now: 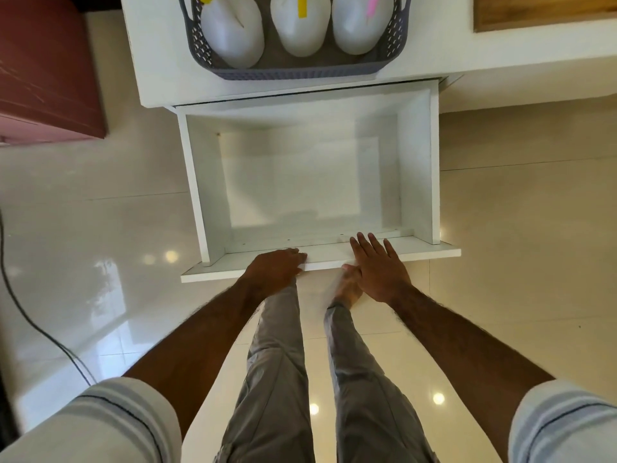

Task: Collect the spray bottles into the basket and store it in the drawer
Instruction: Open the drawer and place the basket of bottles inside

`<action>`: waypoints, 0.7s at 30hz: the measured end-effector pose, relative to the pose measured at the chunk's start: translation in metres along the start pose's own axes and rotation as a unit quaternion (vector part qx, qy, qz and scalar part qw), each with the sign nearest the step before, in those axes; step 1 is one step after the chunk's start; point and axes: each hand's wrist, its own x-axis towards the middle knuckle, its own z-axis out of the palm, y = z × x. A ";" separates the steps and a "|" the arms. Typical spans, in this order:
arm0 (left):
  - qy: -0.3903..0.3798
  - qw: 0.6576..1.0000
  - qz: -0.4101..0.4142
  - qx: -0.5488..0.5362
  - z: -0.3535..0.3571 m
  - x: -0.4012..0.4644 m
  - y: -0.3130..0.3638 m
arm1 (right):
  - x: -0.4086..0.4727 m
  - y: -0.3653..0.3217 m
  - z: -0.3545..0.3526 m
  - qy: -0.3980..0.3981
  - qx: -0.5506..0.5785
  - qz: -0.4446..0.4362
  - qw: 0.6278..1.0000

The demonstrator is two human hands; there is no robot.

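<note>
A grey perforated basket (pixel 293 71) stands on the white counter at the top of the view. Three white spray bottles lie side by side in it: one with a yellow trigger on the left (pixel 233 31), one with a yellow strip in the middle (pixel 298 28), one with a pink strip on the right (pixel 362 25). Below it a white drawer (pixel 417 162) is pulled out and holds nothing. My left hand (pixel 275 269) curls over the drawer's front panel (pixel 213 274). My right hand (pixel 377 265) hovers flat above the same panel with fingers spread.
A dark red cabinet (pixel 46 68) stands at the left. A wooden board (pixel 544 11) lies on the counter at the top right. A black cable (pixel 36 322) runs across the glossy tiled floor on the left. My legs and bare feet are below the drawer front.
</note>
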 end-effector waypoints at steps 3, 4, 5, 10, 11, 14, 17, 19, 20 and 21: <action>0.023 1.000 -0.019 -0.007 -0.018 -0.005 -0.001 | 0.002 -0.001 -0.015 -0.009 0.035 0.003 0.999; 0.049 0.999 -0.020 -0.013 -0.027 -0.008 -0.001 | 0.002 -0.001 -0.023 0.002 0.044 0.001 0.999; 0.087 0.996 -0.019 -0.021 -0.039 -0.013 -0.001 | 0.003 -0.002 -0.033 0.021 0.049 -0.001 0.999; 0.331 0.942 -0.026 -0.058 -0.118 -0.037 -0.009 | 0.002 -0.003 -0.108 0.144 0.117 0.006 0.983; 0.368 0.926 -0.038 -0.072 -0.138 -0.040 -0.013 | 0.003 -0.002 -0.127 0.170 0.140 0.012 0.975; 0.455 0.866 -0.098 -0.180 -0.197 -0.042 -0.030 | 0.010 0.009 -0.186 0.258 0.221 0.039 0.940; 0.548 0.759 -0.143 -0.322 -0.263 -0.031 -0.053 | 0.028 0.027 -0.251 0.342 0.294 0.075 0.889; 0.569 0.689 -0.153 -0.422 -0.309 -0.019 -0.067 | 0.046 0.041 -0.295 0.396 0.354 0.097 0.842; 0.561 0.671 -0.153 -0.459 -0.328 -0.012 -0.076 | 0.057 0.046 -0.316 0.414 0.384 0.105 0.818; 0.546 0.670 -0.152 -0.479 -0.346 -0.005 -0.083 | 0.068 0.050 -0.335 0.423 0.413 0.111 0.799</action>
